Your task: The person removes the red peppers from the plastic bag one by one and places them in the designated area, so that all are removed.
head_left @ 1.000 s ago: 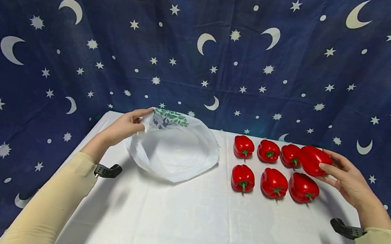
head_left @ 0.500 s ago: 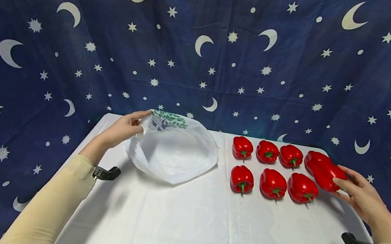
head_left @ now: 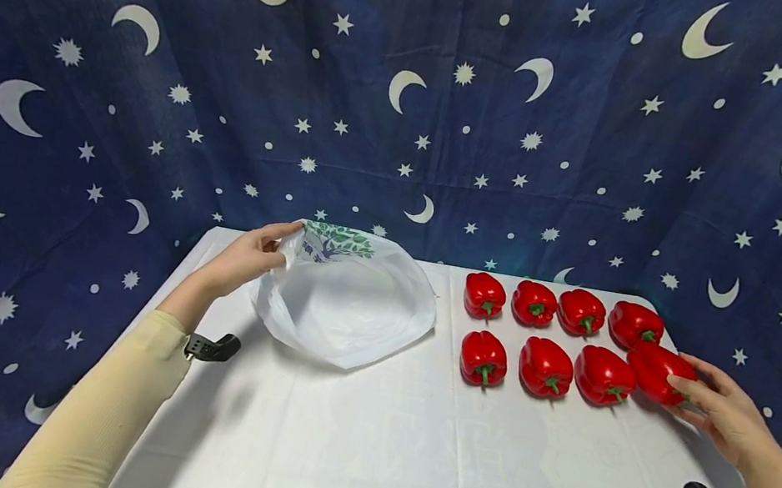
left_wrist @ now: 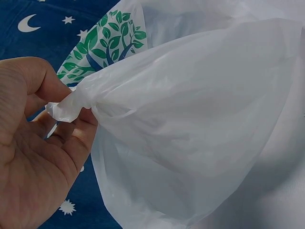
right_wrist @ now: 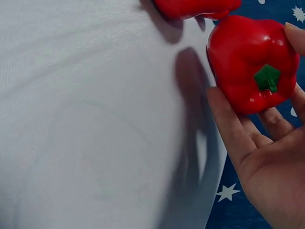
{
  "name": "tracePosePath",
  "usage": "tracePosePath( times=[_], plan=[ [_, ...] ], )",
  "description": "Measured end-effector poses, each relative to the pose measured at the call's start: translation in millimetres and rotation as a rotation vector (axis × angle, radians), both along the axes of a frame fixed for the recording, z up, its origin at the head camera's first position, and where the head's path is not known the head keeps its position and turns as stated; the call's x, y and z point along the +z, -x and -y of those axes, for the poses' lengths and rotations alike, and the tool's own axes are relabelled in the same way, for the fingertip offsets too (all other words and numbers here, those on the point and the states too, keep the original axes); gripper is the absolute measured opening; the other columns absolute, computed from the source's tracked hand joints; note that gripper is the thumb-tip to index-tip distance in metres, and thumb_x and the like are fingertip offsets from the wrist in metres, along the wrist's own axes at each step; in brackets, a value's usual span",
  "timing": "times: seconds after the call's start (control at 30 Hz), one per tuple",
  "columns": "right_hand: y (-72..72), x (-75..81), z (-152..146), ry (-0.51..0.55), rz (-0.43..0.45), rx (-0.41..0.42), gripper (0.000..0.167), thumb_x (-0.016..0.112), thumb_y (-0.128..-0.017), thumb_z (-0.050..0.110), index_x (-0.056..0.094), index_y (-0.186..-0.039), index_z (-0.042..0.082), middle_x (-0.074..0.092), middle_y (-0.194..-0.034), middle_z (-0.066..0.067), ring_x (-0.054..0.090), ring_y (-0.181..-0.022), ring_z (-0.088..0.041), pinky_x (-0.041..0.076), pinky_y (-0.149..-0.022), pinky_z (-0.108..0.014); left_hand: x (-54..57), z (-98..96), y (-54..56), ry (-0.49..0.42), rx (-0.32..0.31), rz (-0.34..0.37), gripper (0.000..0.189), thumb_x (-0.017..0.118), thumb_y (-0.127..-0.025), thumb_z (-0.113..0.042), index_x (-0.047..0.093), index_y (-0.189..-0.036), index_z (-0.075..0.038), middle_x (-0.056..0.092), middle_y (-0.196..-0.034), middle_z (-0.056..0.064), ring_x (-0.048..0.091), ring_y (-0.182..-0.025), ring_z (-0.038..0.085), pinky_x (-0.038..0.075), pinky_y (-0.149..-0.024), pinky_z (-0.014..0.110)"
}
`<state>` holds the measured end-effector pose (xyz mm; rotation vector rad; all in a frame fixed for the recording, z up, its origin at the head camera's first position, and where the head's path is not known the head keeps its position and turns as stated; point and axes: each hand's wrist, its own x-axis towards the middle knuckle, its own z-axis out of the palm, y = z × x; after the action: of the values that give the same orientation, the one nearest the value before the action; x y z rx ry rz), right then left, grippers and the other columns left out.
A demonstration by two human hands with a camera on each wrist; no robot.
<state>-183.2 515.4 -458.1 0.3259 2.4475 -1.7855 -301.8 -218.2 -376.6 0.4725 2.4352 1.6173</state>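
At the left of the head view, my left hand (head_left: pixel 240 262) pinches the rim of a white plastic bag (head_left: pixel 358 311) with a green tree print. In the left wrist view, thumb and fingers nip a twisted tip of the bag (left_wrist: pixel 190 109), whose mouth gapes wide. My right hand (head_left: pixel 732 417) grips a red bell pepper (head_left: pixel 656 372) at the right end of the front row. In the right wrist view this bell pepper (right_wrist: pixel 248 52) turns its green stem to the camera, just above the table's edge. Its shadow falls apart from it on the cloth.
Three red bell peppers (head_left: pixel 545 367) lie in the front row, left of the held one. Several more bell peppers (head_left: pixel 484 295) form a back row. All rest on a white-covered table (head_left: pixel 388 463). A dark blue curtain (head_left: pixel 354 87) with moons and stars hangs behind.
My right hand has moved right and toward me, carrying the bell pepper from over the back row down to the front row's right end. The left hand and bag hold their place.
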Motion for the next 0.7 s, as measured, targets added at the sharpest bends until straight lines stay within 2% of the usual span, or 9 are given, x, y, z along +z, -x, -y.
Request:
tracePosePath(
  times=[0.1,0.27,0.37,0.47,0.53,0.6,0.7],
  plan=[
    [-1.3,-2.5,0,-0.036,0.002,0.001,0.073,0.062,-0.103,0.032,0.022,-0.163,0.032,0.031,-0.143,-0.01,0.045,-0.096,0.001,0.056,-0.076,-0.022,-0.2,0.5,0.1,-0.002,0.001,0.001,0.072,0.054,-0.093,0.003,0.034,-0.161,-0.009,0.026,-0.166,0.004,0.024,-0.151,0.023,0.038,-0.1,0.022],
    [-2.8,-6.1,-3,-0.045,0.013,-0.021,0.079,0.063,-0.103,0.033,0.016,-0.165,0.028,0.023,-0.152,-0.015,0.043,-0.097,0.001,0.056,-0.076,-0.02,-0.7,1.2,0.7,0.0,0.003,0.002,0.072,0.054,-0.093,0.003,0.034,-0.16,-0.009,0.027,-0.166,0.004,0.022,-0.151,0.023,0.033,-0.11,0.033],
    [-3.9,-8.3,-4,-0.055,0.012,-0.029,0.081,0.063,-0.102,0.035,0.015,-0.166,0.025,0.025,-0.15,-0.017,0.043,-0.095,0.002,0.056,-0.075,-0.02,-0.5,0.8,0.8,0.002,0.005,-0.002,0.072,0.054,-0.092,0.003,0.035,-0.16,-0.009,0.028,-0.166,0.004,0.023,-0.151,0.023,0.03,-0.113,0.04],
    [-4.0,-10.0,-5,-0.05,0.012,-0.037,0.079,0.064,-0.102,0.034,0.018,-0.165,0.027,0.033,-0.139,-0.011,0.047,-0.091,0.007,0.056,-0.074,-0.02,-0.5,0.3,1.0,0.001,0.008,-0.003,0.072,0.054,-0.092,0.003,0.035,-0.16,-0.009,0.028,-0.166,0.004,0.023,-0.15,0.022,0.028,-0.115,0.043],
    [-4.1,-11.0,-5,-0.05,0.013,-0.036,0.08,0.064,-0.101,0.035,0.017,-0.165,0.026,0.033,-0.139,-0.013,0.047,-0.089,0.008,0.057,-0.074,-0.021,-0.7,0.1,1.3,-0.003,0.01,-0.001,0.072,0.054,-0.091,0.004,0.035,-0.16,-0.008,0.028,-0.166,0.004,0.023,-0.15,0.022,0.027,-0.117,0.044],
    [-3.6,-12.0,-5,-0.065,0.014,-0.037,0.081,0.064,-0.101,0.036,0.016,-0.166,0.025,0.032,-0.139,-0.014,0.047,-0.089,0.009,0.057,-0.075,-0.022,-0.6,-0.1,1.1,-0.004,0.009,-0.001,0.072,0.054,-0.091,0.004,0.035,-0.16,-0.008,0.028,-0.166,0.004,0.023,-0.151,0.022,0.026,-0.117,0.043],
    [-3.4,-13.4,-5,-0.085,0.017,-0.041,0.085,0.064,-0.101,0.039,0.012,-0.167,0.022,0.025,-0.143,-0.023,0.045,-0.092,0.006,0.057,-0.075,-0.021,-0.4,-0.1,0.9,0.003,0.006,-0.006,0.072,0.054,-0.092,0.003,0.035,-0.16,-0.008,0.028,-0.166,0.005,0.024,-0.15,0.022,0.03,-0.114,0.039]
  ],
)
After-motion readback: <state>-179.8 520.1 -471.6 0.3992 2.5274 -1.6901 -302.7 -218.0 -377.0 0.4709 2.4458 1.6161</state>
